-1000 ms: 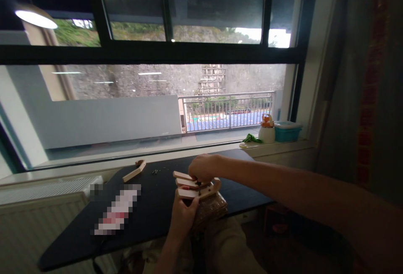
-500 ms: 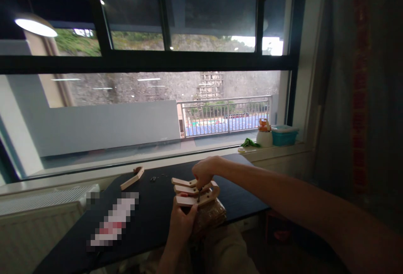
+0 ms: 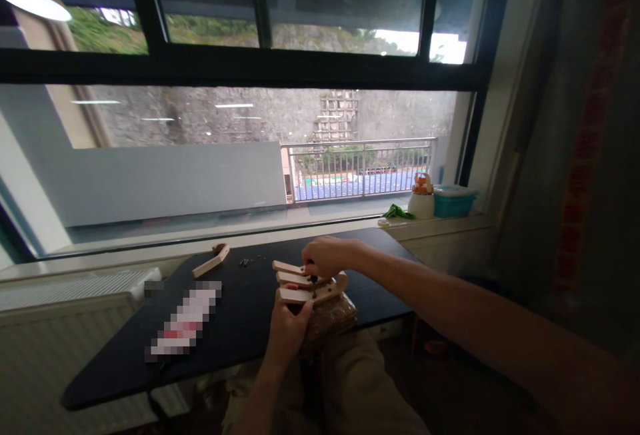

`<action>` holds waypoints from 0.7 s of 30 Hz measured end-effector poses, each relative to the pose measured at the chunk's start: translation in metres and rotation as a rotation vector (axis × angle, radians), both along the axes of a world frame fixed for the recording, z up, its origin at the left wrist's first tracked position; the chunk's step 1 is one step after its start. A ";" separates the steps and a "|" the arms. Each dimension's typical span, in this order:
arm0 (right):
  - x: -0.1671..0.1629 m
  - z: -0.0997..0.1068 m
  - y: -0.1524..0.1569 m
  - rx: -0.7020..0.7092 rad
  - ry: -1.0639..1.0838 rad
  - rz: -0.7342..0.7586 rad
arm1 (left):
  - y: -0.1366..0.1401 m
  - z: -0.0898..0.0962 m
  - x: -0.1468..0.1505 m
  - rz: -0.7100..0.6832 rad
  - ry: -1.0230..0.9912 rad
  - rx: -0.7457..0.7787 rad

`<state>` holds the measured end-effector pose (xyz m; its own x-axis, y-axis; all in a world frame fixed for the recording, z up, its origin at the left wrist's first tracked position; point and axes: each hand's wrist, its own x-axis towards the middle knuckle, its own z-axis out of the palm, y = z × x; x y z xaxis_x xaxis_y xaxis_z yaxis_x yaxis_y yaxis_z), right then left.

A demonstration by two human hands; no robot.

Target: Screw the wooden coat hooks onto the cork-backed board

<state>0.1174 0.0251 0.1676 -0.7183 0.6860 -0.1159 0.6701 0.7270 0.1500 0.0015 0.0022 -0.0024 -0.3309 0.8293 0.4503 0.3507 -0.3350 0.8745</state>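
Note:
My left hand (image 3: pixel 287 328) is closed round the near bent wooden piece (image 3: pixel 295 296), thumb against its front side. My right hand (image 3: pixel 325 257) grips the dark handle of a screwdriver (image 3: pixel 314 280) from above. The screwdriver points down, its tip at a hole in that near piece. Two similar wooden pieces lie just behind, the middle one (image 3: pixel 294 280) and the far one (image 3: pixel 286 266). Under the wood is a brown bundle in clear wrap (image 3: pixel 334 317), close to the table edge. Fingers of my right hand partly hide the handle.
Another bent wooden piece (image 3: pixel 213 262) lies on the dark table (image 3: pixel 240 328) at far left. Small dark screws (image 3: pixel 244 262) are near it. A pixelated pale item (image 3: pixel 187 322) lies left. A white bottle (image 3: pixel 421 203) and a teal box (image 3: pixel 454 203) stand on the sill.
The view has tilted down, so the scene sits higher. My right hand has turned slightly on the screwdriver, and more of its dark handle shows. My left hand keeps its hold.

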 end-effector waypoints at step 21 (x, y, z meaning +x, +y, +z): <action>0.110 -0.132 0.035 -0.679 1.427 -0.305 | -0.025 -0.017 -0.005 -0.010 0.547 -0.036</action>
